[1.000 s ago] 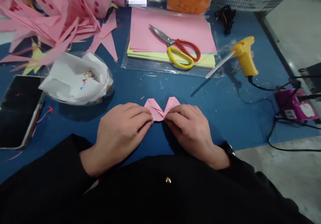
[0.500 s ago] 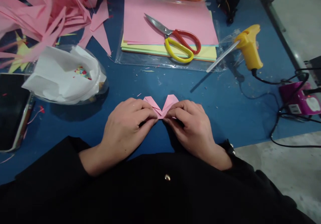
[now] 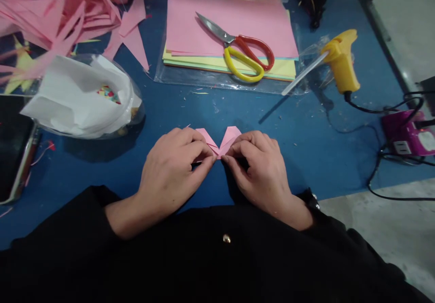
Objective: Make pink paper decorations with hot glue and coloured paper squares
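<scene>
A small folded pink paper piece (image 3: 220,141) lies on the blue table mat (image 3: 299,135), its two pointed flaps spreading upward like a V. My left hand (image 3: 170,171) pinches its lower left part with bent fingers. My right hand (image 3: 260,169) pinches the lower right part, fingertips meeting the left hand's at the fold. Most of the paper's lower half is hidden under my fingers. Both wrists come out of black sleeves.
Red-and-yellow scissors (image 3: 243,54) lie on a stack of coloured paper sheets (image 3: 231,26) in a clear sleeve. A yellow glue gun (image 3: 341,63) with its cord rests at right by a purple power strip (image 3: 408,133). A white-paper-lined bowl (image 3: 81,97), pink scraps (image 3: 50,8) and a phone (image 3: 12,144) sit left.
My fingertips have closed in toward the middle of the pink piece, covering more of it. The view has tilted slightly, shifting the table items upward and left.
</scene>
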`<move>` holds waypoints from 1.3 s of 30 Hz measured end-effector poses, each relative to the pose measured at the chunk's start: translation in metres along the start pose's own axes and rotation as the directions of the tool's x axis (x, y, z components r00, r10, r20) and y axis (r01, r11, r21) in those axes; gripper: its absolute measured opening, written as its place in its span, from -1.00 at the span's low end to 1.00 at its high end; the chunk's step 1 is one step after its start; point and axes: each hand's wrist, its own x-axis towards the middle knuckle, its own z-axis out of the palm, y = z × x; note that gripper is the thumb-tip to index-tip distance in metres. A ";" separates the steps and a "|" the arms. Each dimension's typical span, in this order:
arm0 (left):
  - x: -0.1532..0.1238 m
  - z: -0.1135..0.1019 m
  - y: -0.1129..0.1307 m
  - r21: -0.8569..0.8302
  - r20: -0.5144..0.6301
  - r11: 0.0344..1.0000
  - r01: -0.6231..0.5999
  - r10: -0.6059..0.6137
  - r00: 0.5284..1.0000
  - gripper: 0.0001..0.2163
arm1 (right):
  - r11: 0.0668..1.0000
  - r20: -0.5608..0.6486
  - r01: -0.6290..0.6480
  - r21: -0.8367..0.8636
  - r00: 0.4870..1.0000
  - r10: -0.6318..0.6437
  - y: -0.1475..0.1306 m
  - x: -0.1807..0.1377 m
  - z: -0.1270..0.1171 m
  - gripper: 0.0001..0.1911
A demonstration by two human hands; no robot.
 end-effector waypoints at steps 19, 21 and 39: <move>-0.019 -0.010 0.008 0.527 0.049 0.696 -0.488 0.548 0.835 -0.83 | 0.999 0.023 -0.038 0.024 0.999 0.038 0.000 0.002 -0.001 -0.90; -0.019 -0.009 0.008 0.529 0.060 0.690 -0.495 0.551 0.832 -0.83 | 0.999 0.020 -0.041 0.025 0.999 0.041 0.000 0.002 -0.001 -0.89; -0.020 -0.003 0.007 0.564 0.026 0.655 -0.503 0.595 0.804 -0.73 | 0.974 -0.080 -0.225 -0.022 0.972 0.222 0.006 -0.005 -0.010 -0.89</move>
